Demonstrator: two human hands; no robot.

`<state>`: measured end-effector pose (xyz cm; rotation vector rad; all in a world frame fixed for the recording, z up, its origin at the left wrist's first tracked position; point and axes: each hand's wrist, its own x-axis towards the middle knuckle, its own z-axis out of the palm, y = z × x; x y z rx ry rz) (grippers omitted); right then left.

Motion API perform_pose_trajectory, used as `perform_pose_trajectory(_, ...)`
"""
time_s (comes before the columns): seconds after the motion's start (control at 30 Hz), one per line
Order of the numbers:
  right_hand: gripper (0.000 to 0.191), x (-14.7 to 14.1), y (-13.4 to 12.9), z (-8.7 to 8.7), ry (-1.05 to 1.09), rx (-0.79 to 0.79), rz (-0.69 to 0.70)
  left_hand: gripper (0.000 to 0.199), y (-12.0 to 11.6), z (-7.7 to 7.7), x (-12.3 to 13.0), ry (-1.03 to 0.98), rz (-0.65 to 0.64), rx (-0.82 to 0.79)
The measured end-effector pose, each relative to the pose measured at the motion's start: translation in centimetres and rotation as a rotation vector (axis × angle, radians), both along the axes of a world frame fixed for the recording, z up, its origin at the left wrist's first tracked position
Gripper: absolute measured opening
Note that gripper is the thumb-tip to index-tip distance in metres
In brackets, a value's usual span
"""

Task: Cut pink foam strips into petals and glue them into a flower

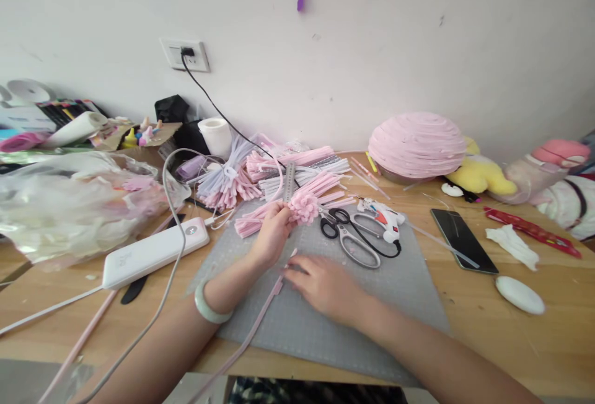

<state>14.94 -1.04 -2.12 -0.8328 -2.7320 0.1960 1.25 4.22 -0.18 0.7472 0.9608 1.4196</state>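
Observation:
My left hand [274, 233] is closed in a pinch around a pink flower-like cluster of looped pipe cleaners [304, 207], held above the grey cutting mat [390, 311]. Lower and to the right, my right hand [328, 286] has its thumb and fingertips closed on a long pink fuzzy strip [260, 320]. A short end shows past the fingertips, and the rest trails toward the front edge. Black-and-grey scissors [353, 243] lie just right of the cluster. Beside them rests a white glue gun [385, 221].
Bundles of pink and white pipe cleaners [297, 168] lie behind the mat. A white power bank [155, 252] and a plastic bag [83, 206] are at left, with cables crossing near my left arm. A phone [465, 240] and a pink dome [418, 145] are at right.

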Motion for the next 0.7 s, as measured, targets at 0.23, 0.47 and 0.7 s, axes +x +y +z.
perform_pose_trajectory(0.23, 0.012, -1.0, -0.8, -0.1, -0.138, 0.059, 0.06, 0.013, -0.3, 0.1, 0.2, 0.3, -0.035, -0.005)
perform_pose_trajectory(0.47, 0.015, 1.1, -0.1, 0.8, -0.208, -0.014, -0.021, 0.018, 0.1, -0.7, 0.1, 0.567, -0.153, 0.078)
perform_pose_trajectory(0.7, 0.022, 3.4, 1.3, 2.8, -0.139, -0.086, -0.185, 0.029, 0.7, -0.8, -0.9, 0.938, -0.268, 0.229)
